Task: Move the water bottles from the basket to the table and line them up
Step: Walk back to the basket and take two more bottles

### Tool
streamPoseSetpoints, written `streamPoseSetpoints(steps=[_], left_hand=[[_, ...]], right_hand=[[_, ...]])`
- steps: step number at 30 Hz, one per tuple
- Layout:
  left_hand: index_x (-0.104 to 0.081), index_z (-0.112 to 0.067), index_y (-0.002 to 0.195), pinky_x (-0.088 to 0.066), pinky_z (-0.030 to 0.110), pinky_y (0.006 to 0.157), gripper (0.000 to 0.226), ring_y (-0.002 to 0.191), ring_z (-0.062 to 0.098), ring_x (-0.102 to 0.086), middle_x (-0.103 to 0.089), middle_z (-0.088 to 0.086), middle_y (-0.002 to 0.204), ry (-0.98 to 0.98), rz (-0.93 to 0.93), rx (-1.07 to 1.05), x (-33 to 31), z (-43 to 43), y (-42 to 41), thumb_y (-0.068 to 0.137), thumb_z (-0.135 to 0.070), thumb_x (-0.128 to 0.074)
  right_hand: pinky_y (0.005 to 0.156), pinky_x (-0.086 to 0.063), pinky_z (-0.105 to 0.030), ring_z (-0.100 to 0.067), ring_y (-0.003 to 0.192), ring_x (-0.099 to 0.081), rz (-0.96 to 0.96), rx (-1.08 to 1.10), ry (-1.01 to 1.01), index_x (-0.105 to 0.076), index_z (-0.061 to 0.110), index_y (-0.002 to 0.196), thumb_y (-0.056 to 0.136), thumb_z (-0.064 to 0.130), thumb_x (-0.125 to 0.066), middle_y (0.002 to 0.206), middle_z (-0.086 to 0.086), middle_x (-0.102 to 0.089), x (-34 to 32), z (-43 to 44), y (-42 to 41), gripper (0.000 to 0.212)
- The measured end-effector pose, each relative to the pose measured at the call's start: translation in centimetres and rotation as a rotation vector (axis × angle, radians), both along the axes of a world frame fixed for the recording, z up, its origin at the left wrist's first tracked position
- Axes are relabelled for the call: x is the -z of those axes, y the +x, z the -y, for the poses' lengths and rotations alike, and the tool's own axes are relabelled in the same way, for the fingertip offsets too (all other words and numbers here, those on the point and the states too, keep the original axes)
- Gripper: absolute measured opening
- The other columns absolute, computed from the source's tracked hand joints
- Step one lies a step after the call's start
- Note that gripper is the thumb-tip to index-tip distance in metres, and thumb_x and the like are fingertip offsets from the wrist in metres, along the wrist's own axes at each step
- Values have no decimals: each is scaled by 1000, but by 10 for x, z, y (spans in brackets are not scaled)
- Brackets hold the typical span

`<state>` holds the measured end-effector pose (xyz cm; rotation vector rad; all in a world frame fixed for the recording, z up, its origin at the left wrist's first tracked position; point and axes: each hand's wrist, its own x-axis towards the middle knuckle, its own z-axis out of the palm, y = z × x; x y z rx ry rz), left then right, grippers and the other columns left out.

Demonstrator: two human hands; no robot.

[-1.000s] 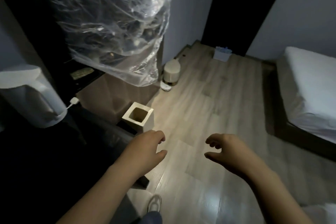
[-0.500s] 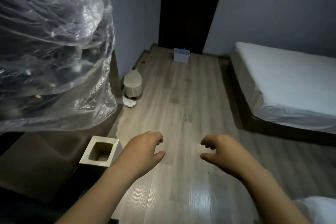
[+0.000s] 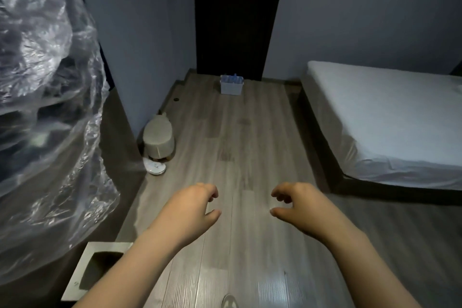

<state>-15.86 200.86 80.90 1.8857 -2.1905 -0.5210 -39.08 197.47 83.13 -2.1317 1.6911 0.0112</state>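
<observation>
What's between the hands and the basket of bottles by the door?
Nothing: in the head view, only bare wooden floor runs from the left hand and right hand to the basket.

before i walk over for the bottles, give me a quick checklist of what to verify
1. Basket found: ok, on the floor by the dark door.
2. Bottles inside: ok, blue tops show above the rim; how many, cannot tell.
3. Left hand free: ok, loosely curled, holds nothing.
4. Right hand free: ok, holds nothing.
5. Path to the basket: ok, bare boards lie straight ahead.
6. Table ready for the line-up: cannot tell, it is not plainly in view.
</observation>
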Motion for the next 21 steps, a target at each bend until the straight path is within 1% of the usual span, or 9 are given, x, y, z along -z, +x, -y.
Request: streamPoseSetpoints(steps=[6,11,15,21], left_hand=[[-51,-27,119,-44,24,87,33,108,9,-55,-58,-12,118,-19,21,-36,-11,106,-23,89,-41,-53],[-52,-27,119,-44,23,87,33,108,9,-55,-58,-12,118,-20,27,-63,-12,181,-26,89,-41,-54],[-53,-25,118,-45,26,89,33,107,10,-56,-59,-10,115,-20,21,-70,-10,244,-24,89,-41,-55],[-54,-24,115,-46,28,87,31,104,12,-57,-60,-8,112,-24,19,-59,-3,352,-7,87,-40,-56]], right_hand=[[90,-49,-22,-7,108,-59,17,-15,16,-56,28,129,86,38,-64,122,9,-62,-7,111,-18,45],[89,-49,-21,-7,108,-59,25,-30,2,-56,28,129,87,36,-64,122,9,-62,-10,192,-24,44],[90,-50,-21,-6,108,-59,36,-36,7,-56,27,129,87,34,-64,121,8,-62,-6,254,-21,43],[90,-49,-20,-5,107,-59,41,-23,-22,-55,27,130,87,35,-65,121,9,-62,-3,358,-1,45]])
